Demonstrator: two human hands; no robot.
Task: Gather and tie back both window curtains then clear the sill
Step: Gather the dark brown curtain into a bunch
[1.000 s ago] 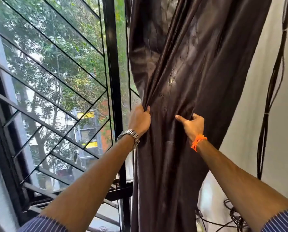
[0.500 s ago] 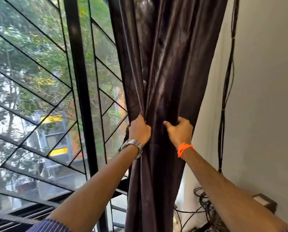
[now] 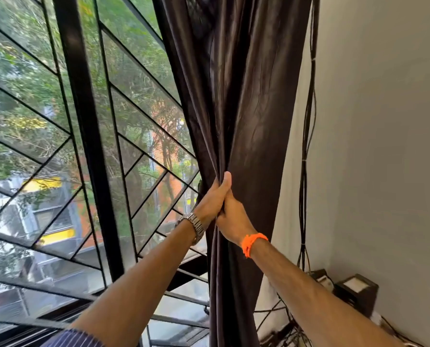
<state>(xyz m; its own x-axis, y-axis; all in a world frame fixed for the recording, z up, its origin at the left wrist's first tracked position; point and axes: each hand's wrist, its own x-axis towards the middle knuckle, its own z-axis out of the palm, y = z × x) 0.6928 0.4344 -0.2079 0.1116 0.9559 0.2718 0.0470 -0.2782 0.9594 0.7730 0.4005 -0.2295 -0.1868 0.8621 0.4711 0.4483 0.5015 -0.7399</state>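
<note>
Hands [image 3: 224, 206] now together, curtain [image 3: 241, 108] bunched tighter.

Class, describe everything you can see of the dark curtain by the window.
The curtain is dark brown with a slight sheen, like satin. It hangs in long vertical folds between the black window grille and the pale wall. It is bunched to a narrow waist where the left hand and right hand meet, both closed on the cloth. Below their grip it falls in tight pleats. No tie is visible.

Both arms reach forward, left hand [image 3: 212, 200] and right hand [image 3: 234, 219] clenched, touching.
</note>
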